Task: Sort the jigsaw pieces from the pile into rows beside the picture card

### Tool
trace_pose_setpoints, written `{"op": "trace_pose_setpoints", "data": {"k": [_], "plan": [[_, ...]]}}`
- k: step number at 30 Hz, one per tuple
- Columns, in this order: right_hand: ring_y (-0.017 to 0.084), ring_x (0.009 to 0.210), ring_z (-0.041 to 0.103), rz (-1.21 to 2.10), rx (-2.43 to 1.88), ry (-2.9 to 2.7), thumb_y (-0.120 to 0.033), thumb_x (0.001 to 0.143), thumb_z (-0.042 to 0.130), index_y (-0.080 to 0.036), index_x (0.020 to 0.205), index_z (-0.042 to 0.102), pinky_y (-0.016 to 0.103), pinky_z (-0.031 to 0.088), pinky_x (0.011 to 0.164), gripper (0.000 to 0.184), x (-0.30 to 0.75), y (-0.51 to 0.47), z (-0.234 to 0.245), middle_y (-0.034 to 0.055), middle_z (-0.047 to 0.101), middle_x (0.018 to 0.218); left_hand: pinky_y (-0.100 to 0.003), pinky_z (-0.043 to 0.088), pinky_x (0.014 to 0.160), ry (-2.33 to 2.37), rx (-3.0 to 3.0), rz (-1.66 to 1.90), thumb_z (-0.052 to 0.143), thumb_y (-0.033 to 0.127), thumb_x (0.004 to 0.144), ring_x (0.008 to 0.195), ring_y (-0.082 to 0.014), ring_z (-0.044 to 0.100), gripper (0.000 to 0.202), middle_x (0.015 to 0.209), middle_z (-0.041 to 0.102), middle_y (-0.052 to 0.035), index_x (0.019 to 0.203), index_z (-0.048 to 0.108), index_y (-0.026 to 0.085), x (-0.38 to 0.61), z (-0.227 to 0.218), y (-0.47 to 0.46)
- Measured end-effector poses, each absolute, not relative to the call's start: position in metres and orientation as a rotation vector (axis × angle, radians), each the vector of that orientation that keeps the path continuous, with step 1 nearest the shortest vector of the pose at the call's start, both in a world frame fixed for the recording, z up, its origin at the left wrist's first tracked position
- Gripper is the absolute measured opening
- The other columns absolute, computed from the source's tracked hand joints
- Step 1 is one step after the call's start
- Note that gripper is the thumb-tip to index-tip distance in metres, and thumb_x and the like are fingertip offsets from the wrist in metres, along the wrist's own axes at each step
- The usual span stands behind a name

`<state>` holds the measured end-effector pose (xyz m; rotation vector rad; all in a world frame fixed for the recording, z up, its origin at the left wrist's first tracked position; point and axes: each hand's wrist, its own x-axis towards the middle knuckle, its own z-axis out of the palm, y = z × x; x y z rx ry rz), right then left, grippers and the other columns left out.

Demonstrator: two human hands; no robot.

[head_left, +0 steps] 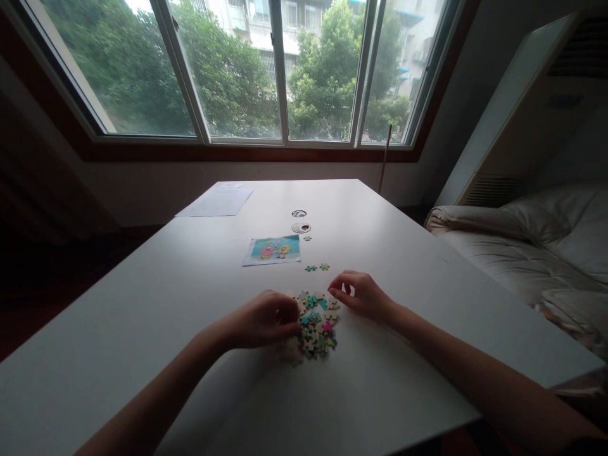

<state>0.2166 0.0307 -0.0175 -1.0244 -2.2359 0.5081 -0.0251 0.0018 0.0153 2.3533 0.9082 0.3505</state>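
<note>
A loose pile of jigsaw puzzle pieces (311, 323) lies on the white table, some with coloured faces up and others showing plain backs. At the pile's left edge is my left hand (266, 320), its fingers curled and thumb low over the pieces; whatever its fingertips hold, if anything, is hidden. My right hand (358, 294) is at the pile's upper right, thumb and forefinger pinched together; nothing can be made out between them. Beyond the pile lie a few separate puzzle pieces (324, 266). A printed cartoon picture (275, 249) lies flat past my left hand.
Two round flat items (301, 228) and one stray puzzle piece (308, 238) lie farther up the white table (199, 272). Sheets of paper (218, 199) are at its far left corner. A cushioned sofa (513, 244) stands to the right, and a window (247, 69) is ahead.
</note>
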Motion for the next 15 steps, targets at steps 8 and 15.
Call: {"op": "trace_pose_setpoints", "data": {"k": [8,15], "plan": [[0.009,0.060,0.052,0.511,-0.908,-2.282,-0.040,0.074,0.061,-0.018,0.083,0.063,0.021,0.040,0.060,0.024,0.192,0.000,-0.009,0.0010,0.059,0.070,-0.018,0.034,0.051,1.185,2.285,0.754,0.053,0.029,0.079,0.053,-0.0073,0.042,0.021,0.056,0.052,0.0027,0.067,0.058,0.013,-0.014,0.005,0.006],[0.009,0.060,0.052,0.518,-0.940,-2.225,-0.027,0.080,0.053,-0.019,0.082,0.062,0.021,0.040,0.059,0.013,0.194,0.005,-0.015,0.0014,0.060,0.073,-0.018,0.034,0.051,1.159,2.133,0.818,0.051,0.034,0.081,0.054,-0.0078,0.042,0.024,0.060,0.056,0.0016,0.072,0.059,0.013,-0.013,-0.001,0.007]]}}
